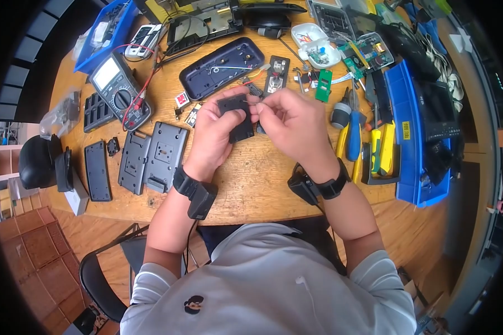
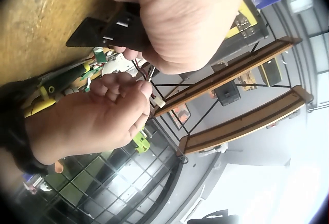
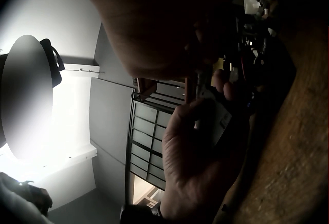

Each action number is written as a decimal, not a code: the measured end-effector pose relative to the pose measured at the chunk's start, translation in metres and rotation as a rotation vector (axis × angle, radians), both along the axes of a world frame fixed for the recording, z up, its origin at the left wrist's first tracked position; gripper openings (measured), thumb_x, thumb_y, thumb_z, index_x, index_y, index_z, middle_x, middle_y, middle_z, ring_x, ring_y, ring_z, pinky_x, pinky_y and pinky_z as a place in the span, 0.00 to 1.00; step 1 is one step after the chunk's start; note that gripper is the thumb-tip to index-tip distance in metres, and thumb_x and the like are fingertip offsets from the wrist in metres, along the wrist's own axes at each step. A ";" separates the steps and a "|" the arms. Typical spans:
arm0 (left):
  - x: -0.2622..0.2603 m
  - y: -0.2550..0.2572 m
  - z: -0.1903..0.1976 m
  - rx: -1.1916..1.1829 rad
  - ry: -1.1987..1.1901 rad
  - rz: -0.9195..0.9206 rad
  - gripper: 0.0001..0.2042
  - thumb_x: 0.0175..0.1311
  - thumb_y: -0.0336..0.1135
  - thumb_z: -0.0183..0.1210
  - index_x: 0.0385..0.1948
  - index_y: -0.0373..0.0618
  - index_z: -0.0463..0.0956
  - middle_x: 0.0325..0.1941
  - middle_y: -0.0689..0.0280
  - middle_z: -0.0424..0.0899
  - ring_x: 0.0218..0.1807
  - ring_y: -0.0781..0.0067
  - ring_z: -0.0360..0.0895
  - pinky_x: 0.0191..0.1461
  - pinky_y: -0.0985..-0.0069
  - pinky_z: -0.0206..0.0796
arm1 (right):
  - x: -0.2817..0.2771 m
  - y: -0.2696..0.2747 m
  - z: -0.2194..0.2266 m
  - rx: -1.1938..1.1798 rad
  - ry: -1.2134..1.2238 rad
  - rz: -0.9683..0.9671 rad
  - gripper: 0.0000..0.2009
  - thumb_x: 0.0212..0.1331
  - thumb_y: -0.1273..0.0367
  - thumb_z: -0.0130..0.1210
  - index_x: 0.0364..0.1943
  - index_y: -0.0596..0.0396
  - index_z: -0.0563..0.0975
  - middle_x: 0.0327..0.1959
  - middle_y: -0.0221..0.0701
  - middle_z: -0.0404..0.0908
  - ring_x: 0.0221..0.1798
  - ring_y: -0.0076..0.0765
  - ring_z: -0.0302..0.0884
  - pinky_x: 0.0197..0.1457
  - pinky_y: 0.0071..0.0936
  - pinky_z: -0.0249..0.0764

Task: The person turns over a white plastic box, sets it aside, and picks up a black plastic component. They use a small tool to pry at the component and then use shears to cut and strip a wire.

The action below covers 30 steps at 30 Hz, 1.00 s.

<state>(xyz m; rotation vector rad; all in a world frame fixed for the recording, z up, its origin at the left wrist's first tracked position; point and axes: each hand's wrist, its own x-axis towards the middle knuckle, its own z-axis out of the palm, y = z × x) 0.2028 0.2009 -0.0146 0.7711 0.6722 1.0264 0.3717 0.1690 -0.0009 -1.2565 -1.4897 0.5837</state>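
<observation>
My left hand holds a black plastic case part over the table, its thumb pressed on the upper face. Close beside the part's top right corner, my right hand has its thumb and index finger pinched together. In the left wrist view, thin dark wires run to those pinching fingertips, and a small white connector shows just past them. The right wrist view is dark, with the left hand around the part. Behind the hands lies a dark module with a clear round piece.
A multimeter with red leads and dark case panels lie at left. Behind is a navy shell. To the right are a green circuit board, a blue-handled screwdriver, yellow-handled tools and a blue bin.
</observation>
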 end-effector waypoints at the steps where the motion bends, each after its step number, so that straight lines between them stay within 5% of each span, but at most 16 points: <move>1: -0.001 0.001 -0.002 0.000 -0.002 -0.016 0.20 0.63 0.18 0.53 0.59 0.28 0.70 0.51 0.52 0.84 0.49 0.67 0.85 0.57 0.71 0.79 | 0.000 -0.001 0.002 0.008 -0.011 0.005 0.05 0.56 0.72 0.66 0.29 0.57 0.81 0.26 0.36 0.85 0.24 0.33 0.85 0.28 0.29 0.78; 15: 0.002 -0.003 -0.007 0.088 0.158 0.000 0.20 0.64 0.19 0.54 0.60 0.30 0.71 0.53 0.56 0.84 0.51 0.70 0.83 0.60 0.74 0.75 | -0.001 -0.004 0.007 0.039 -0.177 -0.035 0.05 0.54 0.71 0.66 0.28 0.55 0.80 0.27 0.36 0.85 0.28 0.43 0.85 0.31 0.35 0.79; 20: 0.001 -0.003 -0.009 0.106 0.188 0.010 0.20 0.65 0.20 0.54 0.61 0.30 0.70 0.52 0.57 0.84 0.51 0.72 0.83 0.60 0.75 0.75 | 0.001 0.000 0.004 0.182 -0.288 -0.009 0.05 0.57 0.70 0.65 0.29 0.53 0.79 0.27 0.35 0.83 0.29 0.48 0.83 0.31 0.41 0.77; 30: 0.007 -0.012 -0.009 0.172 0.288 0.027 0.21 0.66 0.21 0.56 0.62 0.32 0.71 0.54 0.61 0.82 0.54 0.76 0.80 0.62 0.76 0.72 | 0.000 -0.003 0.005 0.104 -0.350 -0.017 0.12 0.64 0.65 0.58 0.24 0.53 0.75 0.23 0.38 0.79 0.27 0.51 0.79 0.29 0.45 0.74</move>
